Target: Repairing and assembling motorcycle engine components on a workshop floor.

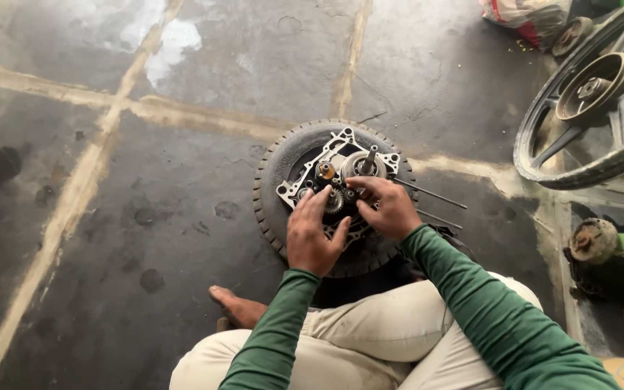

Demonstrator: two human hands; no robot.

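A silver engine case (341,153) with gears and shafts lies on a small black tyre (272,180) on the floor. My left hand (313,232) rests on the case's near side, fingers spread over the gears (334,200). My right hand (387,206) grips down into the same gear cluster, fingertips curled on a part I cannot make out. A brass-coloured shaft end (326,170) and a round steel hub with an upright shaft (365,165) stand beyond my fingers. Both sleeves are green.
Thin metal rods (431,193) stick out to the right of the tyre. A motorcycle wheel (588,94) stands at the upper right, with a rusty hub (592,241) and other parts below it. My bare foot (234,307) rests on the stained concrete floor.
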